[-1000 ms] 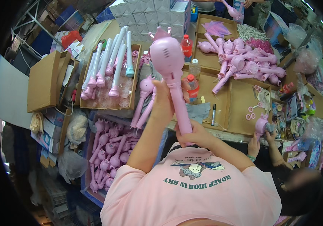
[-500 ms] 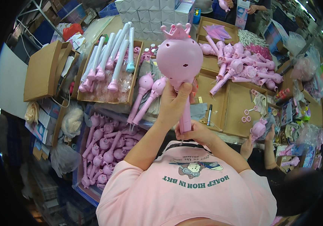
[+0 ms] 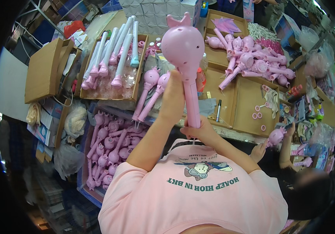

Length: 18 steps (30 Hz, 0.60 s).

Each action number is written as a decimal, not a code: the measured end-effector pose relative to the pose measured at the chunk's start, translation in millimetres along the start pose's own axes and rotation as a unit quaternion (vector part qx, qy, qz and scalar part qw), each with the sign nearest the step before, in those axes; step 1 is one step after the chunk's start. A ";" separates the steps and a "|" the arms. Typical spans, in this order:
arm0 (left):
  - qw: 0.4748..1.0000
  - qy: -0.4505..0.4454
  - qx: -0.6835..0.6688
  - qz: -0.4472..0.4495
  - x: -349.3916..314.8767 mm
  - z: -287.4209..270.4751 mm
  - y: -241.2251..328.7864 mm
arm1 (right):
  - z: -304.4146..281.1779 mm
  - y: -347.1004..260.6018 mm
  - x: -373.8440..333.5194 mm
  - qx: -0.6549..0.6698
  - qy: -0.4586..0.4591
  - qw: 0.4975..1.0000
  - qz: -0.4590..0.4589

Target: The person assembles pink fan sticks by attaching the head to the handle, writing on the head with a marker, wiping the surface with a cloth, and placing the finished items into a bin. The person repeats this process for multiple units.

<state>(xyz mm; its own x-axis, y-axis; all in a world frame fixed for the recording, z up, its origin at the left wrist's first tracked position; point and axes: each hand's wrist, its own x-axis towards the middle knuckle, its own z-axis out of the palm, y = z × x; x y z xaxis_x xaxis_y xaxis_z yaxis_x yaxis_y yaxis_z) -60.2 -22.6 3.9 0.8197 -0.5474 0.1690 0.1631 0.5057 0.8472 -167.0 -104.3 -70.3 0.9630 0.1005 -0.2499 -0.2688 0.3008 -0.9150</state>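
Upright in front of my chest stands a pink toy wand (image 3: 183,46) with a round head, a small crown on top and a long handle. My left hand (image 3: 174,95) is closed around its neck just under the head, the fingers mostly hidden behind it. Lower down, my right hand (image 3: 199,130) grips the bottom end of the handle. Two similar pink wands (image 3: 150,78) lie side by side on the table, left of the held one.
A blue-lined bin (image 3: 82,175) of pink wands is at lower left. Behind it, a cardboard box (image 3: 143,84) holds clear-tubed wands. Trays at right carry a wand pile (image 3: 253,62), a marker (image 3: 218,111) and pink rings (image 3: 257,115). A co-worker's hand (image 3: 258,151) holds another wand.
The wand has turned about its length, showing another side of its head and crown, and shifted slightly up and left. Both hands keep hold. At right, the co-worker's wand has moved slightly.
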 end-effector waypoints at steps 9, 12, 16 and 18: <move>0.962 -0.027 -0.265 -0.067 14.4 -29.6 3.7 | -5.5 -14.1 -5.0 0.106 -0.117 0.987 0.041; 0.967 0.028 -0.252 -0.009 16.9 -36.2 10.7 | -8.7 -16.3 -2.5 0.007 0.011 0.999 -0.047; 0.960 0.054 -0.270 0.043 21.2 -43.3 21.6 | -15.2 -18.4 -2.6 0.007 0.072 0.981 -0.178; 0.956 0.074 -0.280 0.043 21.9 -45.5 24.3 | -17.3 -18.8 -2.1 -0.018 0.096 0.973 -0.208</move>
<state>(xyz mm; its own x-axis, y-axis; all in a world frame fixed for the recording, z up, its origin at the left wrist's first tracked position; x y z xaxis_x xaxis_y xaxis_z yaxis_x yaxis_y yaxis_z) -13.3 8.0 5.3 0.9048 -0.4092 0.1180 0.3265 0.8444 0.4248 -163.6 -126.5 -58.0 0.9747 -0.2034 0.0927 0.1421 0.2438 -0.9594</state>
